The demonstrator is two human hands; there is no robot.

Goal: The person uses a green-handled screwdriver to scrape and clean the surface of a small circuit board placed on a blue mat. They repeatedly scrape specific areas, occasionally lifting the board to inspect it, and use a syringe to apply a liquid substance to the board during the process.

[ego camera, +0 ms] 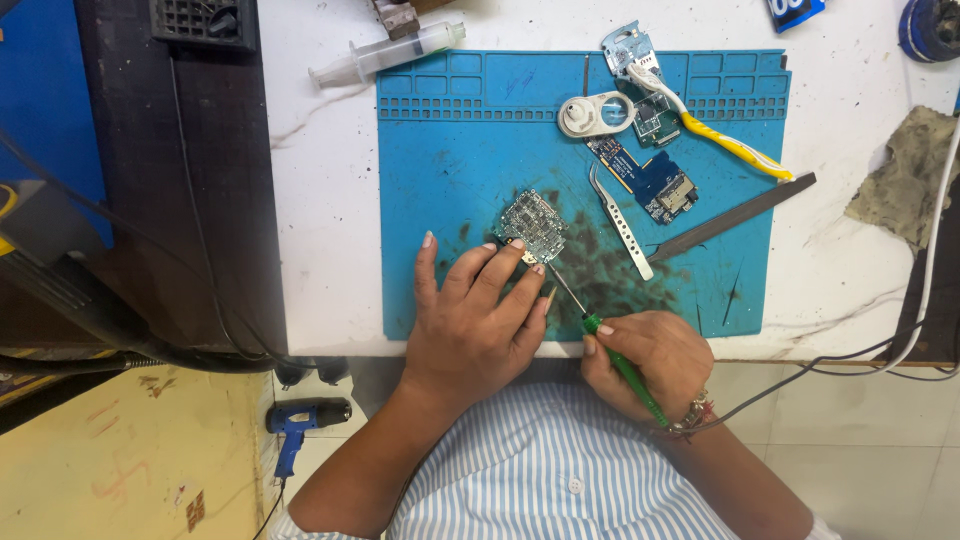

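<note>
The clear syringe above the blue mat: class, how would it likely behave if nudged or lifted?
The syringe looks round-barrelled and lies on smooth white tabletop, so it may roll. It seems thin clear plastic, probably light and stiff.

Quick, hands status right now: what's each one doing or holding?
Left hand: open, fingers spread, fingertips pressing the small circuit board onto the blue mat.
Right hand: closed on the green-handled tool, tip at the board's edge.
</note>
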